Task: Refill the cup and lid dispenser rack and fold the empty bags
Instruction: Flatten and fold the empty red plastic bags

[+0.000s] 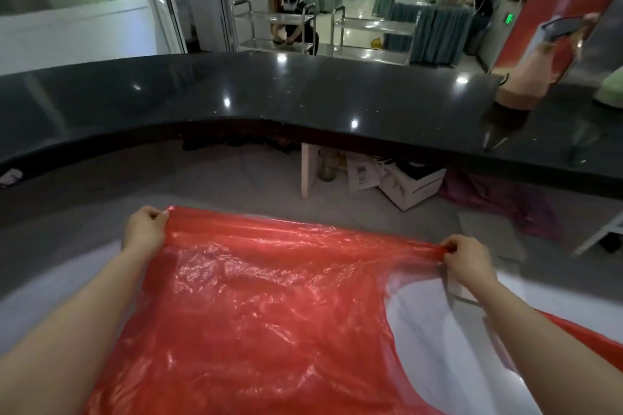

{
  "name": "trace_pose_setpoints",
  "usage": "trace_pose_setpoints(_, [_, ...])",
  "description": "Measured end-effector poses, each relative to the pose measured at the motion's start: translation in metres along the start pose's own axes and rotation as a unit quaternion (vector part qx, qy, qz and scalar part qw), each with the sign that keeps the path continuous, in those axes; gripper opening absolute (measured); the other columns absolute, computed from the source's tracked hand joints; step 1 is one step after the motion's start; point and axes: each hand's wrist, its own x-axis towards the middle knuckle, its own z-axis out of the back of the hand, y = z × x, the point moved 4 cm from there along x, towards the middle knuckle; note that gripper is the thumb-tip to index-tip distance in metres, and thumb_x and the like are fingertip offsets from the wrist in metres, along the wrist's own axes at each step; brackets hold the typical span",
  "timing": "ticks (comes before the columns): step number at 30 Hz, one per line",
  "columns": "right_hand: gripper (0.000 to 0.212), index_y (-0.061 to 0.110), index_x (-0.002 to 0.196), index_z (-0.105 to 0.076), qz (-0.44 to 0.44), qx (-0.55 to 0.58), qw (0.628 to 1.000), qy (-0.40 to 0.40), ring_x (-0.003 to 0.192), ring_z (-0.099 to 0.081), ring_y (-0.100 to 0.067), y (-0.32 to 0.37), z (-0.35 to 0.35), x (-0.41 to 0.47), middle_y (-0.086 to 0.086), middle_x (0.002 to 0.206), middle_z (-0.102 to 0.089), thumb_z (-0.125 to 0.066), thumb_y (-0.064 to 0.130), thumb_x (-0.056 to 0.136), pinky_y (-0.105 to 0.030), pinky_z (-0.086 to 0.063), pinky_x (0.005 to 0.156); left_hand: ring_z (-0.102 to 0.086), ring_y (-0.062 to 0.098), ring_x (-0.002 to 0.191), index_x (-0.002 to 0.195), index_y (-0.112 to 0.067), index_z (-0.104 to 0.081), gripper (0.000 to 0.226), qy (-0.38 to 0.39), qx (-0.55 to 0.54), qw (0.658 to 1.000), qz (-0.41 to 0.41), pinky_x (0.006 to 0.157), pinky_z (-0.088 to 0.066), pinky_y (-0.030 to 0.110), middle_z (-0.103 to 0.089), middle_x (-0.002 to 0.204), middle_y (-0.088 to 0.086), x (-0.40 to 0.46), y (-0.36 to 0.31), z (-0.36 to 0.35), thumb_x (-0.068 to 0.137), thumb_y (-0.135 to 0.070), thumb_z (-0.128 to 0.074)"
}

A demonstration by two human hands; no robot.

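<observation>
Curved black counter (269, 94), glossy with ceiling-light reflections, spans the width of the view beyond the work area. Red translucent plastic bag (263, 307), crinkled, is stretched out in front of the person, above a lower grey-white surface (84, 212) on the near side of the counter; whether the bag rests on that surface or hangs above it cannot be told. Its far edge runs taut between the two hands, higher on the left side than on the right. Left hand (145, 227) pinches the far left corner of the bag, fingers curled onto the bunched film. Right hand (467, 258) pinches the far right end, where the plastic is gathered into a narrow twisted strip, thumb and fingers closed on it. Under the counter overhang: a white cardboard box (414, 184) tilted on the floor, with papers (362, 175) just beside it at its left.
</observation>
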Motion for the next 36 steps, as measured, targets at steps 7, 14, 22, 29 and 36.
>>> trace_pose_setpoints(7, [0.062, 0.016, 0.136, -0.050, 0.047, 0.026, 0.999, -0.001, 0.109, -0.055, -0.025, 0.049, 0.004, -0.005, -0.009, 0.133, -0.055, -0.060, 0.007, 0.075, -0.035, -0.048, 0.086, -0.055, 0.043, 0.101, 0.109, 0.000, -0.052, 0.031, 0.000, 0.054, 0.998, -0.015, 0.081, -0.041, 0.045, -0.060, 0.110, 0.029, -0.019, -0.009, -0.017, 0.099, -0.029, -0.046])
trace_pose_setpoints(14, [0.051, 0.026, 0.144, -0.041, 0.256, -0.083, 0.959, 0.087, 0.146, -0.017, -0.021, 0.123, -0.060, -0.026, -0.002, 0.157, -0.027, -0.050, 0.026, 0.094, -0.041, -0.018, 0.117, -0.048, 0.039, 0.122, 0.134, -0.005, -0.048, 0.044, 0.050, 0.179, 0.963, -0.195, 0.102, -0.039, 0.047, -0.052, 0.135, 0.019, -0.059, -0.040, -0.052, 0.092, -0.017, -0.055])
trace_pose_setpoints(22, [0.070, 0.047, 0.149, -0.004, 0.245, -0.226, 0.922, 0.198, 0.147, 0.012, -0.025, 0.093, -0.136, -0.013, 0.009, 0.161, 0.008, -0.028, 0.071, 0.088, -0.062, 0.007, 0.111, -0.009, 0.022, 0.148, 0.153, -0.023, -0.019, 0.060, 0.223, 0.339, 0.888, -0.217, 0.120, -0.005, 0.037, -0.013, 0.161, 0.004, -0.060, 0.004, -0.082, 0.100, -0.048, -0.032])
trace_pose_setpoints(29, [0.076, 0.053, 0.146, 0.003, 0.270, -0.248, 0.912, 0.185, 0.146, 0.018, -0.023, 0.093, -0.140, 0.025, 0.012, 0.159, 0.016, -0.017, 0.081, 0.079, -0.056, 0.006, 0.115, 0.009, 0.019, 0.148, 0.152, -0.036, 0.004, 0.065, 0.233, 0.375, 0.878, -0.188, 0.118, 0.004, 0.041, 0.011, 0.161, -0.003, -0.043, 0.010, -0.095, 0.096, -0.059, -0.020])
trace_pose_setpoints(36, [0.082, 0.033, 0.152, -0.001, 0.257, -0.279, 0.909, 0.174, 0.146, 0.019, -0.025, 0.122, -0.145, 0.029, 0.001, 0.160, 0.014, -0.025, 0.075, 0.086, -0.059, 0.013, 0.110, 0.015, 0.021, 0.147, 0.151, -0.031, 0.012, 0.068, 0.244, 0.394, 0.870, -0.170, 0.117, 0.010, 0.039, 0.016, 0.160, 0.003, -0.037, 0.003, -0.103, 0.096, -0.060, -0.016])
